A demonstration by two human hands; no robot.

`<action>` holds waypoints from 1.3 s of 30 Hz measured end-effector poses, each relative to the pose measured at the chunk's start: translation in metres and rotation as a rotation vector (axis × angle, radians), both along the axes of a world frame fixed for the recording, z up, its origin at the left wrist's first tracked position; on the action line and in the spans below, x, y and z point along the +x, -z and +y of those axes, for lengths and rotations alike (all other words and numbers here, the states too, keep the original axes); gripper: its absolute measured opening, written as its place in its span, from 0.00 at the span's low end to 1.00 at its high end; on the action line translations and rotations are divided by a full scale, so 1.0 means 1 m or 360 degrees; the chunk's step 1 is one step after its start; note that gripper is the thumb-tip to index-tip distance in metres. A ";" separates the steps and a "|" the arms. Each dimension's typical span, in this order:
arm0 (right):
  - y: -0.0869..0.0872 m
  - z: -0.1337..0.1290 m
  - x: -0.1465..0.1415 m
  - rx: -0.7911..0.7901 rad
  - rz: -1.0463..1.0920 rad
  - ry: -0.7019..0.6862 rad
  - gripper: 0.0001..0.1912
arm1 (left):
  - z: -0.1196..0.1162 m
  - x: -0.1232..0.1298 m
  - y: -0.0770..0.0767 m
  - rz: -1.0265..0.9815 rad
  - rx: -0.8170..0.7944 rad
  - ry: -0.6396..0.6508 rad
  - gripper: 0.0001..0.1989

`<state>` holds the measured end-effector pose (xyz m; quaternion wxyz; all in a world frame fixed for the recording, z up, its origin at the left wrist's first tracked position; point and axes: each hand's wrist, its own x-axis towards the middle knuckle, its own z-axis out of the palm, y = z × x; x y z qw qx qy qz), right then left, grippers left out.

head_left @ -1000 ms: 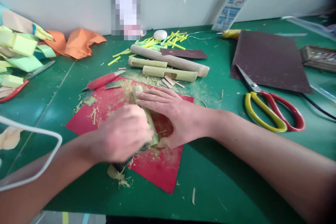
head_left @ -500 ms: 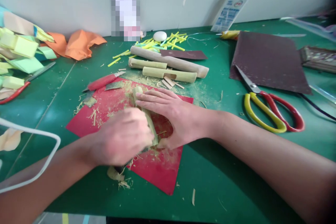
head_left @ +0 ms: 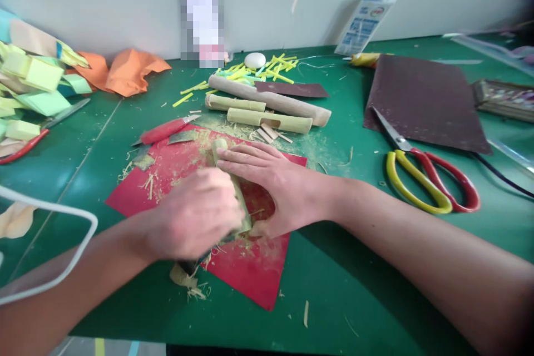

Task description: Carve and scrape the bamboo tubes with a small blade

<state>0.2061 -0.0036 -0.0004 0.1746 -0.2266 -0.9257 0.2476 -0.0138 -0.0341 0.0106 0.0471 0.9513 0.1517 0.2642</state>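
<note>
A pale green bamboo piece point(head_left: 243, 203) lies lengthwise over a red sheet of paper point(head_left: 261, 278) strewn with dust and shavings. My right hand point(head_left: 277, 186) steadies it from the right, fingers across its far part and thumb by its near end. My left hand point(head_left: 198, 211), smeared by motion, is closed in a fist on the left side of the bamboo. Whatever sits inside that fist is hidden. A dark object point(head_left: 192, 264) partly shows below the left hand. Beyond, on the sheet's far left edge, rests a red-handled knife point(head_left: 162, 130).
Behind the sheet lie several bamboo tubes point(head_left: 271, 120) and yellow strips point(head_left: 279, 69). Yellow-and-red scissors point(head_left: 431, 178) rest right, against dark sandpaper point(head_left: 425, 103). Orange cloth-like material point(head_left: 129, 72) and folded papers point(head_left: 39, 75) occupy the left. A white loop point(head_left: 83, 214) crosses the near left.
My left fist shifts very slightly along the bamboo, still blurred. My right hand keeps its hold, and the bamboo stays in place. The whole view tilts a little.
</note>
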 end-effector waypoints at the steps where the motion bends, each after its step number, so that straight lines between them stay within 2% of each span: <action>1: 0.000 0.000 0.000 0.0003 -0.0007 0.0001 0.55 | 0.000 0.000 0.000 -0.0018 0.0022 -0.0041 0.05; 3: 0.000 0.000 0.000 0.0024 -0.0018 0.0004 0.54 | 0.000 0.001 0.000 -0.0046 0.0033 -0.0036 0.04; 6: 0.000 0.001 0.000 0.0047 -0.0026 0.0000 0.55 | -0.001 0.002 0.000 -0.0034 -0.0016 0.0080 0.06; 9: 0.000 0.001 0.000 0.0051 -0.0047 0.0007 0.55 | -0.001 0.002 0.000 -0.0048 0.0019 -0.0035 0.05; 13: 0.000 0.001 0.000 0.0065 -0.0056 0.0008 0.54 | -0.001 0.002 0.000 -0.0020 -0.0010 0.0073 0.07; 18: -0.001 0.000 0.000 0.0051 -0.0060 0.0016 0.55 | -0.001 0.001 0.001 -0.0040 0.0021 -0.0044 0.06; 22: 0.000 0.000 0.000 0.0065 -0.0067 0.0008 0.55 | -0.002 0.000 0.001 -0.0030 -0.0031 0.0126 0.07; 26: 0.000 0.000 0.001 0.0095 -0.0088 0.0029 0.55 | 0.000 -0.003 0.002 -0.0055 0.0026 -0.0004 0.05; 30: 0.000 0.000 0.004 0.0124 -0.0095 0.0031 0.55 | -0.003 -0.003 0.001 -0.0010 -0.0023 0.0039 0.06; 34: 0.001 0.000 0.005 0.0113 -0.0104 0.0045 0.55 | -0.004 -0.001 0.002 -0.0072 0.0040 -0.0076 0.05; 39: 0.000 0.000 0.007 0.0101 -0.0124 0.0062 0.55 | -0.005 0.001 0.002 -0.0060 -0.0009 0.0023 0.05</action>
